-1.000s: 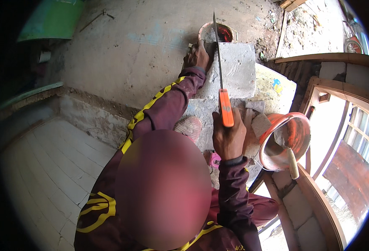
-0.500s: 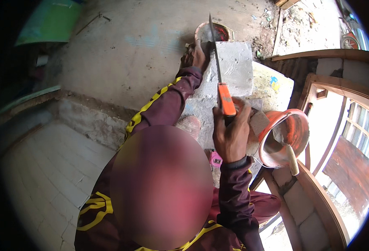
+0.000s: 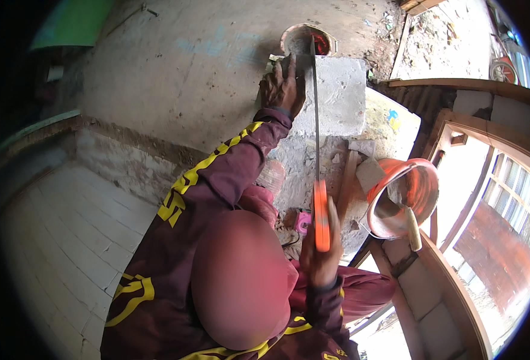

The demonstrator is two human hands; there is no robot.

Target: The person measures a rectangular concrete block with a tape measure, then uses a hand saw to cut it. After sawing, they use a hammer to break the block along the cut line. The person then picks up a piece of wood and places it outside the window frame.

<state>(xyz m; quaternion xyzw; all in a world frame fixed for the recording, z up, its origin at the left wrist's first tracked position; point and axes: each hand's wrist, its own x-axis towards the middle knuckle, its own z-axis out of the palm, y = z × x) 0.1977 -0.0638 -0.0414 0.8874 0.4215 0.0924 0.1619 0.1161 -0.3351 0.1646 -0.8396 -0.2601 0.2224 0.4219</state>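
I see a grey concrete floor [image 3: 169,84], scuffed and faintly marked by a blue stain [image 3: 205,47]. Along its near left edge I make out a low ledge [image 3: 127,153], with a pale, seamed surface [image 3: 61,240] beyond. A green panel [image 3: 76,24] shows at the far left corner. Right of the floor stand grey blocks [image 3: 420,288] and wooden framing [image 3: 459,294], strong daylight glaring through; sunlit rubble [image 3: 436,45] lies off the far right corner.

The orange saw handle [image 3: 321,222] hides part of the right hand [image 3: 332,247]. The grey block [image 3: 340,96] covers the near side of the far bucket [image 3: 290,42]. The person's head [image 3: 241,282] is blurred; the upper edge crops a green panel [image 3: 73,23].
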